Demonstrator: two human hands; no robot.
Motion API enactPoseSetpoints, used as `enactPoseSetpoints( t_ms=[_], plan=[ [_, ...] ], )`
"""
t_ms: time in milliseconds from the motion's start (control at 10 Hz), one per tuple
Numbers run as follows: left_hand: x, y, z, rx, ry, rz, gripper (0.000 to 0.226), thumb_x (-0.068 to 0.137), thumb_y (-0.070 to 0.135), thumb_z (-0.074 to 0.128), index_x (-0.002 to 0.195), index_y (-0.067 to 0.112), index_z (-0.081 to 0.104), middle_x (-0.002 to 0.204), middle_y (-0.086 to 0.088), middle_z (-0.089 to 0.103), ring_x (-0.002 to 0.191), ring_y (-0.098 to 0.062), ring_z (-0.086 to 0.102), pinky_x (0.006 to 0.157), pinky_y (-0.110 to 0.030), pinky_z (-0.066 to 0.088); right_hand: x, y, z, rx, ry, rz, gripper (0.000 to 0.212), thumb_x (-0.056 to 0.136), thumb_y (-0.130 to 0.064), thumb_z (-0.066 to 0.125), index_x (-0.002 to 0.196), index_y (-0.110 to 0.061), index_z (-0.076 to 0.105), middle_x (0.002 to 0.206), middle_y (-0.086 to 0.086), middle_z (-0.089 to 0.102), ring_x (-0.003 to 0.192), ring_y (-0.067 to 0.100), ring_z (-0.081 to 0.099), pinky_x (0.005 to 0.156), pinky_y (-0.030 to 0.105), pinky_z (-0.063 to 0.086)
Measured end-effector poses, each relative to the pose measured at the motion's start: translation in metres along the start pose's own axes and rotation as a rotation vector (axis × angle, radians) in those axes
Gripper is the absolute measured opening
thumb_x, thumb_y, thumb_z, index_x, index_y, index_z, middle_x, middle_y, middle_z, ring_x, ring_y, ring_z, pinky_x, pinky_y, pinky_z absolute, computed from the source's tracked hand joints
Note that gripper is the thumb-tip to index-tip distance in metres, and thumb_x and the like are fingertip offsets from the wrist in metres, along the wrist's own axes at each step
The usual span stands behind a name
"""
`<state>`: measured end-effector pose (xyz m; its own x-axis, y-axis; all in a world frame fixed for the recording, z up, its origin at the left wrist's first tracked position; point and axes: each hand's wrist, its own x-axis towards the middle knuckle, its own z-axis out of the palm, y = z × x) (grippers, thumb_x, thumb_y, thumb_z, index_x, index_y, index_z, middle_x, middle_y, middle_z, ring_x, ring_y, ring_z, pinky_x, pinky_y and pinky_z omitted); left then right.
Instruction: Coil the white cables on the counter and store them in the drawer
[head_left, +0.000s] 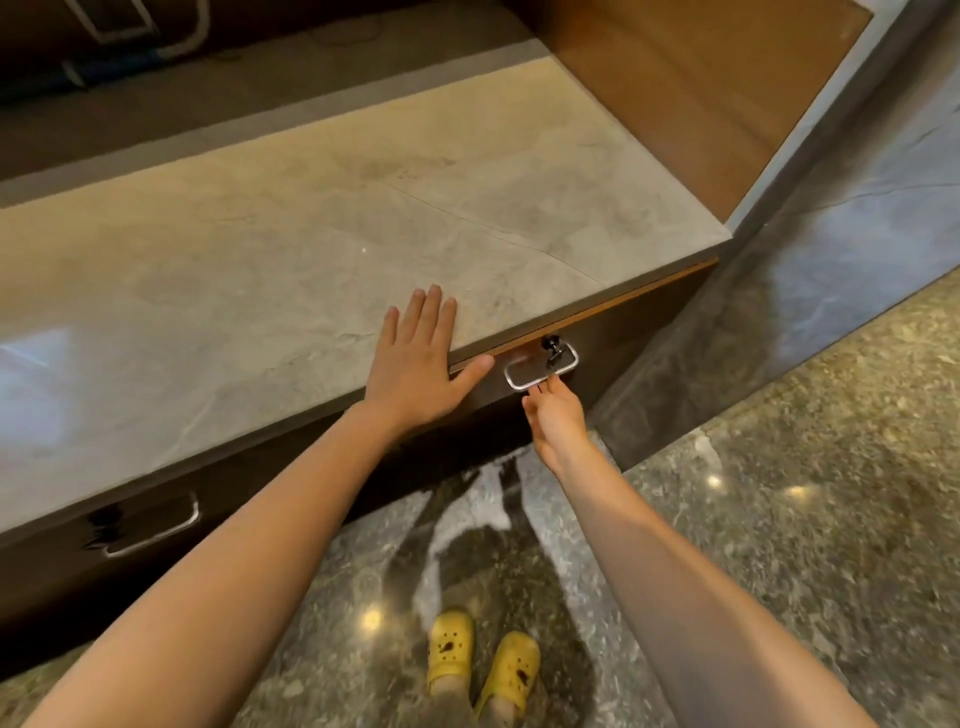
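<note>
Nearest me are my yellow clogs (480, 662) on the speckled, polished stone floor (779, 519), which has open room to my right. Above them my right hand (557, 421) reaches to the drawer (613, 332) front, fingertips touching the lower bar of its looped metal handle (540, 366); I cannot tell whether they have closed around it. A small black key (550, 347) sits in the lock just above the handle. The drawer front is dark and smooth, shut flush under the counter (260, 270) edge, so nothing inside it shows. My left hand (421, 364) lies flat and released on the counter, fingers spread, thumb hanging over the front edge just beside the handle. The counter is a broad slab of grey-beige veined stone, bare around my hand. A second drawer handle (153, 525) sits well to the left. Farther back, a brown wooden panel (691, 88) rises at the counter's right end. The white cables are not visible on the counter.
</note>
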<state>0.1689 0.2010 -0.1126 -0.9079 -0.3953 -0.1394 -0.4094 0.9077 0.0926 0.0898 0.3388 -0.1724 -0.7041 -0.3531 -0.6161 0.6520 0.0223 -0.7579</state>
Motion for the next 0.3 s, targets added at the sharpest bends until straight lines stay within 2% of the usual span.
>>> enactPoseSetpoints(
  t_ms=[100, 200, 300],
  plan=[
    [0.001, -0.001, -0.012, -0.052, -0.140, 0.011, 0.086, 0.088, 0.068, 0.020, 0.149, 0.015, -0.009, 0.157, -0.008, -0.017, 0.144, -0.022, -0.018, 0.116, -0.042, -0.012, -0.008, -0.009, 0.005, -0.033, -0.032, 0.042, 0.044, 0.093, 0.009, 0.036, 0.129, -0.012, 0.051, 0.090, -0.001, 0.060, 0.071, 0.006, 0.054, 0.050, 0.011, 0.045],
    [0.003, -0.004, -0.029, -0.069, -0.253, 0.024, 0.086, 0.089, 0.066, 0.026, 0.149, 0.015, -0.009, 0.157, -0.009, -0.019, 0.144, -0.024, -0.018, 0.116, -0.042, -0.010, -0.020, -0.024, 0.004, -0.270, -0.086, 0.107, 0.040, 0.093, 0.007, 0.036, 0.117, -0.021, 0.051, 0.084, -0.002, 0.056, 0.070, 0.008, 0.051, 0.053, 0.015, 0.043],
    [0.004, -0.011, -0.040, -0.088, -0.405, 0.084, 0.082, 0.092, 0.062, 0.029, 0.150, 0.010, 0.003, 0.158, -0.014, -0.008, 0.145, -0.029, -0.006, 0.118, -0.044, 0.002, -0.039, -0.036, -0.005, -0.650, -0.106, 0.207, 0.016, 0.094, 0.000, 0.039, 0.091, -0.009, 0.052, 0.069, 0.003, 0.044, 0.067, 0.016, 0.046, 0.060, 0.024, 0.039]
  ],
)
